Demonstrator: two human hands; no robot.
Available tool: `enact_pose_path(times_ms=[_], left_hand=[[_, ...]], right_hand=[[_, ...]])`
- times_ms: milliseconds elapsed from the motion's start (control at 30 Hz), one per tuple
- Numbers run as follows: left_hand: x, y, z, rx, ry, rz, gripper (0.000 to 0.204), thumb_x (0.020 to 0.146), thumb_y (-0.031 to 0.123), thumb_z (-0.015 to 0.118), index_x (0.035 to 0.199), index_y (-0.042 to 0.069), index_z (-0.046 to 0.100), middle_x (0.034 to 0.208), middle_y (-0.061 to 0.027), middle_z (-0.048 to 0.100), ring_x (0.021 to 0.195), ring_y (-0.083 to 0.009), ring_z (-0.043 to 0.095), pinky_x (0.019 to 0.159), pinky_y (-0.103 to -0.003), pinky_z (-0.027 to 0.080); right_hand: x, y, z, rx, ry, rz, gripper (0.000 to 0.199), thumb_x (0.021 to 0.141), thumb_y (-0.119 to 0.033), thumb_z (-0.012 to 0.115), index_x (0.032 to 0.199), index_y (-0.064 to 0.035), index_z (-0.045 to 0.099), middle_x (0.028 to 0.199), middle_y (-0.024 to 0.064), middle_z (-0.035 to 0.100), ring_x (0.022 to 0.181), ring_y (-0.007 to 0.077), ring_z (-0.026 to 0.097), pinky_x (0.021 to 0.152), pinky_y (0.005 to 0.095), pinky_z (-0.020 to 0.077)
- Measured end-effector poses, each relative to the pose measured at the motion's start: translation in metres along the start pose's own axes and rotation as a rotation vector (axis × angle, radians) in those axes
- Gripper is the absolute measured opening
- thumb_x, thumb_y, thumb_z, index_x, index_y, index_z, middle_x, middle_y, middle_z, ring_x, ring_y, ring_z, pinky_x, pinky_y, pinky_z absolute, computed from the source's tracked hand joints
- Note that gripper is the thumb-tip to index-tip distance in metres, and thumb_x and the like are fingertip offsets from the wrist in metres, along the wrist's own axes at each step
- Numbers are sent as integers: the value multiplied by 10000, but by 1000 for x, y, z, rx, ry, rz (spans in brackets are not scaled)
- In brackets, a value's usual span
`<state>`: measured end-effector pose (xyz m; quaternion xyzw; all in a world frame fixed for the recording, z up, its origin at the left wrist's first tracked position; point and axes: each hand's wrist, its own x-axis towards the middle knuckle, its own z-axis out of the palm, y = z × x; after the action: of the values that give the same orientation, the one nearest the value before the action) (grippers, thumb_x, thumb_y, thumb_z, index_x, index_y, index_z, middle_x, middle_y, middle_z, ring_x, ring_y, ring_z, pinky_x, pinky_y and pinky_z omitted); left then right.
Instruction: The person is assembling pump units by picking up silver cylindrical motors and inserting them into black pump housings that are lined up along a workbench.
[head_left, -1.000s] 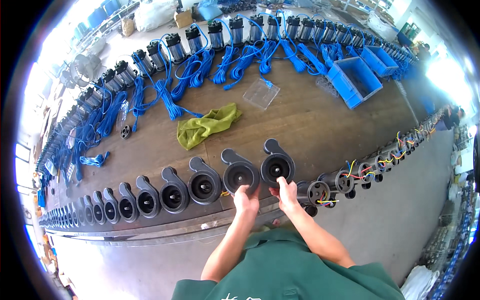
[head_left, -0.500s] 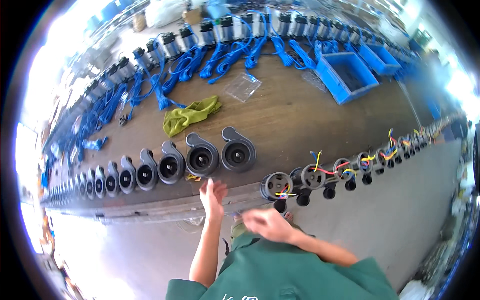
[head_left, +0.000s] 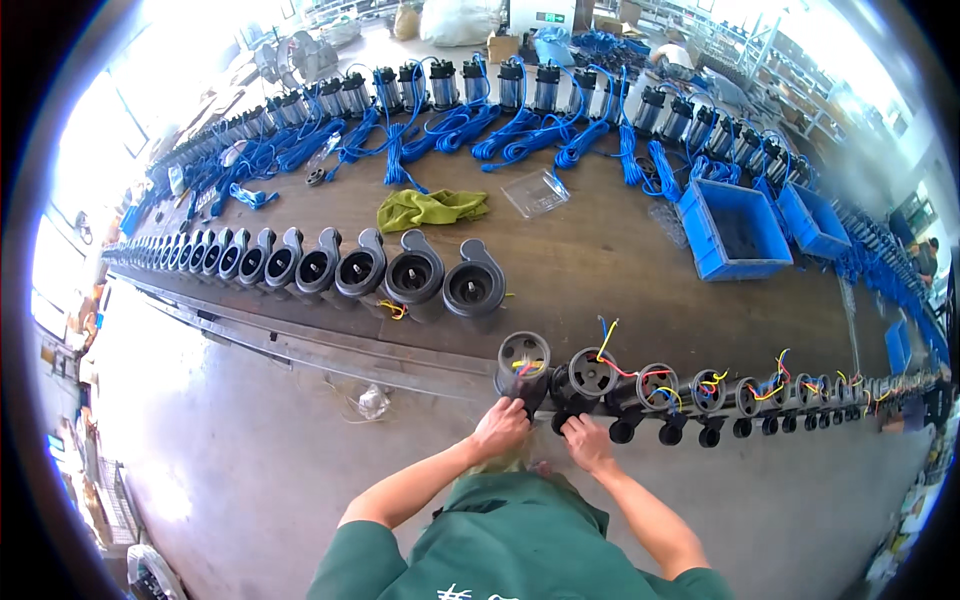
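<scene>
In front of me, at the table's front edge, stands a grey cylindrical pump body (head_left: 521, 368) with coloured wires in its open top. My left hand (head_left: 502, 428) has its fingers closed at the lower front of this pump body, by its black outlet. A second pump body (head_left: 593, 372) stands just to the right. My right hand (head_left: 587, 442) is closed at the round black outlet (head_left: 563, 420) below it. Fingertips are partly hidden on both hands. Further left, a row of black snail-shaped pump casings (head_left: 474, 288) lies with openings facing up.
More wired pump bodies (head_left: 708, 390) run along the edge to the right. Behind lie a green cloth (head_left: 430, 208), a clear plastic bag (head_left: 537, 193) and blue bins (head_left: 735, 230). Metal-cased pumps (head_left: 510, 85) with coiled blue cables (head_left: 505, 135) line the table's far side.
Both hands have moved to the front pump bodies; the left went right from beside the black casings, and the right moved in to the second body's outlet. The view has shifted too.
</scene>
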<state>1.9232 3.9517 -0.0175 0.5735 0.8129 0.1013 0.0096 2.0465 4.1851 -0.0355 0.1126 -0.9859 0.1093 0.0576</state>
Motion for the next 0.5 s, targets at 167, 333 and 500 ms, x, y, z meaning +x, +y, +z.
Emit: enact_pose_path(times_ms=[167,333,500], left_hand=[[35,-9,-83,-171,107,-97,236,698,235,728,838,75,626,883,-80,627,997,-285,552,882,-416,421],[110,-59,-78,-102,387,-332,394,694,429,827,725,80,646,673,-100,640,802,-286,617,850,-437,406],[153,-74,-95,-92,381,-507,387,758,441,746,610,86,700,612,-115,663,622,-294,646,836,-429,441]], right_hand=[[20,-11,-69,165,32,47,211,737,-174,789,889,-95,666,891,52,663,875,258,654,708,387,557],[74,-18,-96,168,-84,196,402,776,-309,779,1027,-37,620,1007,152,671,987,331,649,819,447,573],[165,43,-166,46,-246,583,583,811,-596,704,793,-15,743,771,206,729,779,342,742,714,452,588]])
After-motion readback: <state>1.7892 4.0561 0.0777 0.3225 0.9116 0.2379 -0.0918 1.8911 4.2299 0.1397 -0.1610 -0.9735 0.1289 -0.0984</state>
